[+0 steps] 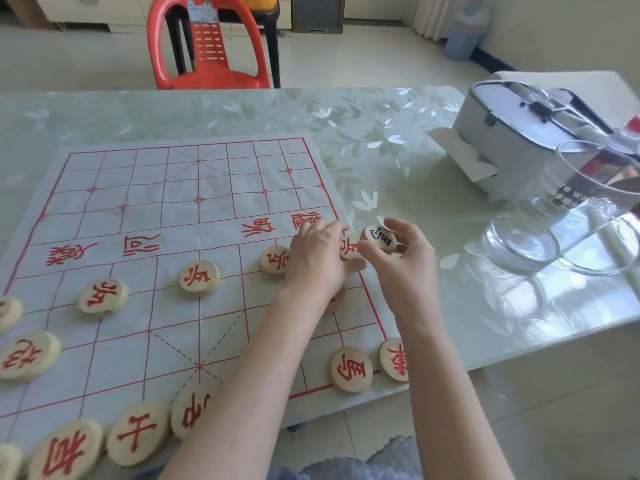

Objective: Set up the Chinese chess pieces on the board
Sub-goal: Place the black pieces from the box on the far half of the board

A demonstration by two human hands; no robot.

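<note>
The right grip (398, 258) is pinched on a black-marked piece (380, 238), held just off the board's (166, 216) right edge. Touching it on the left, the left grip (320, 258) clamps a red piece (349, 249) over that edge. Red pieces (199, 278) sit left and nearer on the board; a glass jug (568, 216) stands right on the bench (398, 133).

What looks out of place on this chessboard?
The right hand holds a black-lettered piece over the near half, where every placed piece, like the red horse, is red. The paper board is also wrinkled.

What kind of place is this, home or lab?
Likely a home living or dining room: a table under a floral clear cover, a red plastic chair on tiled floor, and a glass jug beside the chess board.
</note>
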